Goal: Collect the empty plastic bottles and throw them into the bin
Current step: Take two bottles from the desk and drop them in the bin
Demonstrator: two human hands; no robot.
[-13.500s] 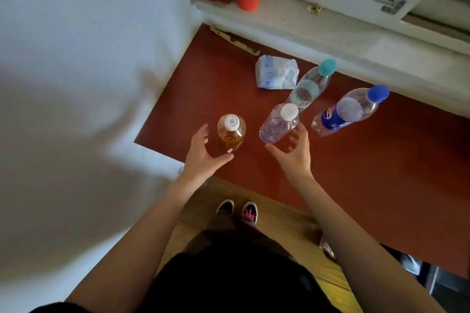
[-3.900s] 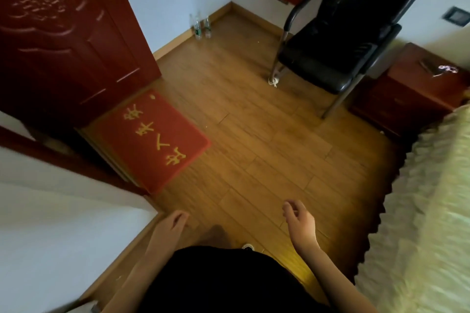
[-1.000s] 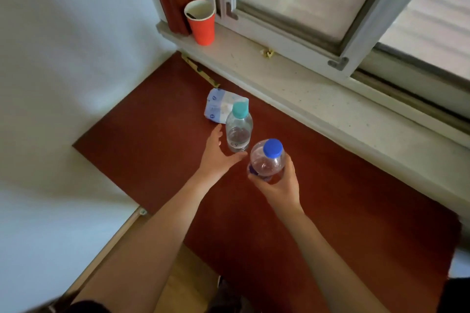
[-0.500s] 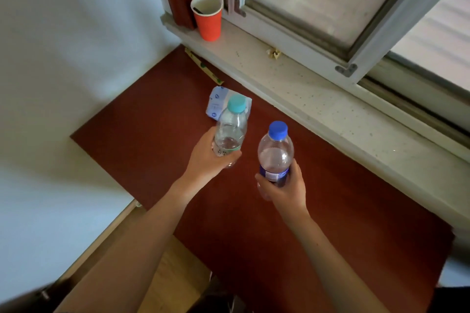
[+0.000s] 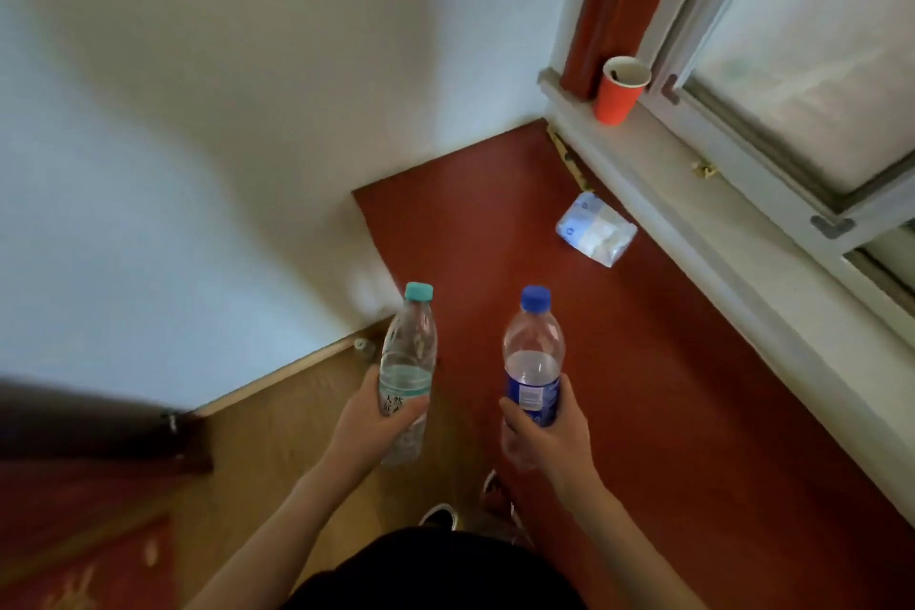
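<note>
My left hand (image 5: 369, 426) grips a clear plastic bottle with a teal cap (image 5: 408, 352) around its lower half, held upright. My right hand (image 5: 542, 436) grips a clear bottle with a blue cap and blue label (image 5: 533, 357), also upright. Both bottles are lifted off the dark red table (image 5: 643, 362) and hang near its left front corner, close to my body. No bin is in view.
A white and blue packet (image 5: 596, 229) lies on the table by the windowsill (image 5: 718, 213). A red paper cup (image 5: 621, 89) stands on the sill. A white wall is at left, wooden floor (image 5: 277, 436) and a red mat (image 5: 84, 575) below.
Both hands have pulled the bottles back off the table toward my body. My view has swung left, so the table and window now sit at the right.
</note>
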